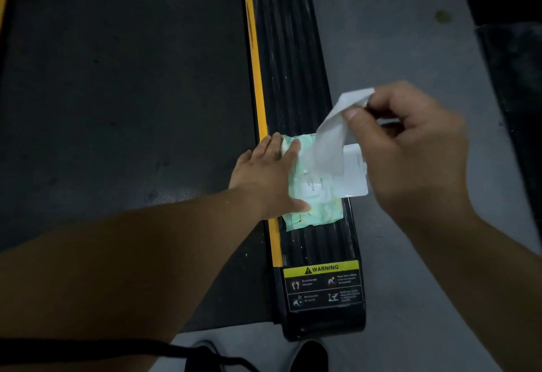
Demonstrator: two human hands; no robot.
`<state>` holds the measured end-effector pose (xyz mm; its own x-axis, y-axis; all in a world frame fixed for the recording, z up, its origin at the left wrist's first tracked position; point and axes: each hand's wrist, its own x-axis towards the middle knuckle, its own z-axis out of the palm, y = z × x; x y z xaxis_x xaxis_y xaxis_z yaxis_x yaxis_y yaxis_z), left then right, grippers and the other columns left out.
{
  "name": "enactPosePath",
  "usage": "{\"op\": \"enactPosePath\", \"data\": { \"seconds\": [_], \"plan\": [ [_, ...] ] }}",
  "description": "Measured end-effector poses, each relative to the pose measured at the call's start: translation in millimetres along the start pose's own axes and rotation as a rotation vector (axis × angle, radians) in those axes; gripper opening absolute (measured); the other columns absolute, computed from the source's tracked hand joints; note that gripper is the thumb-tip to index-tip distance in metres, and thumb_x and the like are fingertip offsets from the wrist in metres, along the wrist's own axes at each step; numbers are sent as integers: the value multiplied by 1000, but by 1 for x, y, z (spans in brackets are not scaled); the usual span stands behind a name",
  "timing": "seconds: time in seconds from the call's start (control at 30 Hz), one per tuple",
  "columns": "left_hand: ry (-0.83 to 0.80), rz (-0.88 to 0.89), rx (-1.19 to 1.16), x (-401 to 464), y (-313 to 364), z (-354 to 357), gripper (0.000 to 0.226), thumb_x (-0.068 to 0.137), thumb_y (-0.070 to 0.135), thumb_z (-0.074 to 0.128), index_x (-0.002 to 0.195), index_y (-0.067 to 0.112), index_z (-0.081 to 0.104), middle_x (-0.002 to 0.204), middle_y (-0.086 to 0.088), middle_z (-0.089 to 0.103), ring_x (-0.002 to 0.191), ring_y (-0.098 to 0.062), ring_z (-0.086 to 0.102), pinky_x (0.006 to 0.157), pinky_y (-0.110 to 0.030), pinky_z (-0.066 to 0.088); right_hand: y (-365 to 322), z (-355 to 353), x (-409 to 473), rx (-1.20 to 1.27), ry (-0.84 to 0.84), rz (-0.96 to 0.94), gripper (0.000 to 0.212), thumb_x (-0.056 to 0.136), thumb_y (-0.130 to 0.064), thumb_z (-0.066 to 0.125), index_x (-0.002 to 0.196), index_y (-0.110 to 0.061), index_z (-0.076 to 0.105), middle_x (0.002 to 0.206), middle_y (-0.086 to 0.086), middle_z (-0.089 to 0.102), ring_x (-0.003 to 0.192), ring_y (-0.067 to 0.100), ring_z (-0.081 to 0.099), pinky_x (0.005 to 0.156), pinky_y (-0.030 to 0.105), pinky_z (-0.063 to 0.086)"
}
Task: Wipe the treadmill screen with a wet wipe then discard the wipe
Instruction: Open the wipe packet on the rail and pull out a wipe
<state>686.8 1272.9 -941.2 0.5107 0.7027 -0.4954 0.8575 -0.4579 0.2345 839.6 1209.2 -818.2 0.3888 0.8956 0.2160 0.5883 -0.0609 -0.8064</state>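
A pale green pack of wet wipes [322,213] lies on the treadmill's black ribbed side rail [287,78], its white lid [356,175] flipped open to the right. My left hand [264,178] lies flat on the pack's left side and presses it down. My right hand [410,148] pinches a white wet wipe [331,134] between thumb and fingers above the pack. The wipe's lower end still reaches into the pack's opening. The treadmill screen is out of view.
The dark running belt [126,92] fills the left, edged by a yellow strip [258,84]. A yellow warning label [322,283] sits at the rail's near end. Grey floor [396,34] lies to the right. My black shoes [308,354] stand at the bottom, with a black cord [117,345] beside them.
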Motion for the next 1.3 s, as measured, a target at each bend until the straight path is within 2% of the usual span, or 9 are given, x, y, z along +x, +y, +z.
{"op": "enactPosePath", "data": {
  "seconds": [0.13, 0.3, 0.43, 0.57, 0.73, 0.9, 1.0, 1.1, 1.3],
  "plan": [
    [13, -6, -93, -2, 1, -2, 113, 81, 84, 52, 163, 33, -7, 173, -4, -13, 158, -20, -12, 126, -46, 5, -8, -12, 13, 229, 86, 119, 18, 97, -12, 58, 90, -27, 65, 72, 3, 64, 70, 14, 59, 62, 36, 51],
    [105, -109, -199, 7, 10, -8, 87, 95, 76, 35, 163, 36, -2, 173, -6, -3, 159, -22, -4, 125, -50, 12, 28, -35, 34, 391, 180, 346, 25, 97, -25, 49, 97, -1, 55, 88, 32, 51, 81, 37, 54, 80, 50, 53],
    [86, -211, -175, 19, 16, -9, 93, 96, 72, 42, 163, 33, -8, 173, -10, -3, 159, -26, -4, 124, -52, 14, 62, -20, 36, 362, 253, 572, 32, 75, -53, 52, 74, -22, 50, 73, 9, 45, 72, 25, 44, 74, 37, 40],
    [61, -298, -206, 23, 18, -3, 100, 92, 76, 45, 162, 32, -10, 173, -10, -2, 159, -28, -2, 123, -54, 16, 99, 0, 15, 334, 226, 787, 21, 97, -27, 57, 81, -14, 57, 86, 20, 60, 58, 13, 57, 56, 19, 42],
    [95, -278, -284, 20, 11, -3, 102, 90, 77, 49, 163, 33, -8, 172, -9, 4, 158, -27, 4, 123, -55, 19, 117, 17, 0, 303, 45, 1128, 18, 90, -25, 71, 98, -16, 57, 110, 13, 67, 88, 25, 60, 75, 24, 43],
    [196, -243, -376, 13, -7, -2, 83, 100, 65, 40, 164, 33, -2, 171, -10, 14, 156, -28, 12, 123, -52, 23, 80, 17, -12, 246, -170, 824, 21, 105, -21, 51, 89, -19, 65, 98, 11, 73, 82, 29, 70, 67, 37, 55],
    [244, -245, -358, 9, -16, -7, 74, 105, 53, 39, 164, 30, 1, 170, -11, 19, 156, -28, 16, 122, -51, 26, 67, 39, -26, 57, -432, 453, 28, 107, -18, 45, 81, -22, 56, 73, 3, 60, 54, 12, 46, 53, 33, 38],
    [228, -213, -335, 3, -21, -11, 70, 107, 46, 39, 164, 29, 2, 169, -11, 20, 155, -28, 17, 122, -50, 26, 68, 60, -34, -150, -572, 300, 23, 108, -26, 40, 92, -16, 52, 65, 0, 48, 56, 16, 43, 59, 47, 46],
    [212, -207, -698, -12, -4, -33, 59, 106, 48, 43, 160, 34, 25, 161, -1, 40, 148, -22, 33, 118, -45, 34, 56, 62, -15, 201, -390, 658, 22, 108, -24, 45, 99, -14, 62, 91, 10, 67, 78, 27, 62, 72, 39, 51]
  ]
}}
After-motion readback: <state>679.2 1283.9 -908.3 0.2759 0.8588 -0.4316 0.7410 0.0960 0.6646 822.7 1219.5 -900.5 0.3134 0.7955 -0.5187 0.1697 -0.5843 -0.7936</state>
